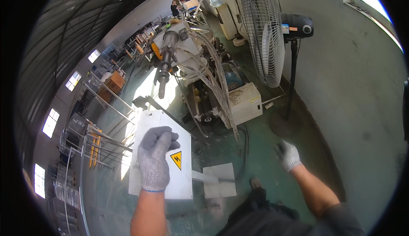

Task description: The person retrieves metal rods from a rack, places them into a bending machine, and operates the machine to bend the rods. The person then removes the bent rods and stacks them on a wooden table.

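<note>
My left hand (155, 159), in a grey knit glove with a blue-edged cuff, is in front of a white box (181, 183) with a yellow lightning-bolt warning triangle (177, 160). Its fingers are curled in toward the thumb, and nothing shows between them. Whether the glove touches the box, I cannot tell. My right hand (288, 155), gloved the same way, hangs over the green floor with loosely bent fingers, apart from any object. Beyond the box stands a machine with a dark spindle-like arm (165, 72) and several thick hoses (213, 80).
A large caged fan (262, 31) stands on a round base by the wall at right. A pale machine housing (245, 104) sits on the floor ahead. Metal racks (104, 146) are on the left. Far back, another person (175, 9) stands by a bench.
</note>
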Action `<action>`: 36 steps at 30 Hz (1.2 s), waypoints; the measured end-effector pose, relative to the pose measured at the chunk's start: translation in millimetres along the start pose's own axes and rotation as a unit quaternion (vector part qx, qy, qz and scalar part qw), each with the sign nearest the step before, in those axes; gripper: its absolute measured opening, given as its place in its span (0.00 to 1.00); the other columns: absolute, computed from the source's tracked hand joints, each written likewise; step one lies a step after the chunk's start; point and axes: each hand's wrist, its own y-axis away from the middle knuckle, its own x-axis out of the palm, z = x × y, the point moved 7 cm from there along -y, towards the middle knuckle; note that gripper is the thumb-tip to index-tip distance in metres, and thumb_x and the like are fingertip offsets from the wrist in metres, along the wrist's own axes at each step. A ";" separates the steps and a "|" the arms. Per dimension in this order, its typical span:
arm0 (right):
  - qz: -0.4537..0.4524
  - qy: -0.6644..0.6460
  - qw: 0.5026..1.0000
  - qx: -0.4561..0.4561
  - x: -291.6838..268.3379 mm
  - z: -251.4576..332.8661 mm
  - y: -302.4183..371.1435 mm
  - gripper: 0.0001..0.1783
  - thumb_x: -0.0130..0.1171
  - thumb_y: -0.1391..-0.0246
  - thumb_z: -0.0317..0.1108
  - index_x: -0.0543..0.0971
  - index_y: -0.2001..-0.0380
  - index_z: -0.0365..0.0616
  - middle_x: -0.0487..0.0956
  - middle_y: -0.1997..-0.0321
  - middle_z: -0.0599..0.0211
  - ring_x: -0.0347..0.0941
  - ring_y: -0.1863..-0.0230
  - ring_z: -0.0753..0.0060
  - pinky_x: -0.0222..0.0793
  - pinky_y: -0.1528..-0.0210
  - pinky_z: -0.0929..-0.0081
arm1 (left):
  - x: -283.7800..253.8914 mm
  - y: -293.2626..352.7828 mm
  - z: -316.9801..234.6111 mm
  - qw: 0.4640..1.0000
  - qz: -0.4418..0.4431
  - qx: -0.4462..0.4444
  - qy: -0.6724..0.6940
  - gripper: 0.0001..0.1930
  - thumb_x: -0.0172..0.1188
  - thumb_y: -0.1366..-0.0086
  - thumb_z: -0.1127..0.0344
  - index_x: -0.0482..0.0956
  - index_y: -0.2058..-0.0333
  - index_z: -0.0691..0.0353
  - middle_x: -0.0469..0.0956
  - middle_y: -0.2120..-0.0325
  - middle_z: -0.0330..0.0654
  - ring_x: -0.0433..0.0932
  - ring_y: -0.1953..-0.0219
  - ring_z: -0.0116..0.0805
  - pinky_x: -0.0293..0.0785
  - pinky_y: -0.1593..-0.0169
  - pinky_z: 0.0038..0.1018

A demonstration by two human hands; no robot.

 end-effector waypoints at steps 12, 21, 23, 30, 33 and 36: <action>0.012 -0.198 0.938 -0.285 71.7 328.1 -338.3 0.09 0.67 0.25 0.36 0.88 0.52 0.41 0.88 0.59 0.43 0.86 0.55 0.33 0.82 0.52 0.47 | -87.6 -286.3 60.8 0.978 -0.071 -0.193 0.034 0.17 0.62 0.18 0.57 0.84 0.44 0.66 0.84 0.57 0.45 0.84 0.58 0.40 0.86 0.49 0.42; 0.124 -0.084 0.905 -0.398 162.7 431.2 -474.9 0.14 0.64 0.25 0.44 0.88 0.57 0.45 0.88 0.64 0.44 0.86 0.59 0.32 0.82 0.52 0.39 | -78.5 -370.1 135.3 0.951 -0.112 -0.287 0.023 0.27 0.63 0.16 0.49 0.77 0.35 0.69 0.82 0.47 0.52 0.87 0.47 0.55 0.88 0.41 0.54; 0.142 -0.041 0.897 -0.416 178.8 446.7 -486.4 0.14 0.63 0.25 0.44 0.88 0.58 0.46 0.88 0.65 0.44 0.87 0.60 0.32 0.82 0.53 0.38 | -83.6 -382.3 145.9 0.946 -0.110 -0.305 0.026 0.29 0.63 0.17 0.46 0.77 0.35 0.68 0.81 0.44 0.54 0.87 0.46 0.56 0.87 0.39 0.56; 0.197 0.039 0.872 -0.446 212.6 466.5 -501.3 0.14 0.63 0.27 0.43 0.88 0.60 0.45 0.88 0.66 0.45 0.86 0.60 0.32 0.82 0.53 0.39 | -57.0 -441.6 184.7 0.940 0.025 -0.338 0.037 0.28 0.47 0.10 0.39 0.80 0.37 0.58 0.85 0.47 0.46 0.88 0.51 0.49 0.88 0.47 0.46; 0.202 0.064 0.867 -0.450 217.5 471.7 -497.2 0.16 0.63 0.27 0.44 0.88 0.63 0.44 0.88 0.66 0.44 0.86 0.60 0.31 0.82 0.53 0.38 | -34.0 -451.2 189.0 0.937 0.081 -0.337 0.038 0.28 0.45 0.09 0.37 0.79 0.38 0.57 0.86 0.49 0.46 0.88 0.53 0.44 0.91 0.45 0.51; 0.205 0.091 0.860 -0.459 215.6 482.2 -490.8 0.16 0.63 0.27 0.43 0.88 0.64 0.43 0.88 0.65 0.44 0.86 0.60 0.32 0.82 0.52 0.39 | -20.7 -447.3 183.9 0.923 0.098 -0.346 0.138 0.28 0.41 0.08 0.39 0.79 0.38 0.56 0.87 0.54 0.46 0.89 0.61 0.44 0.93 0.53 0.48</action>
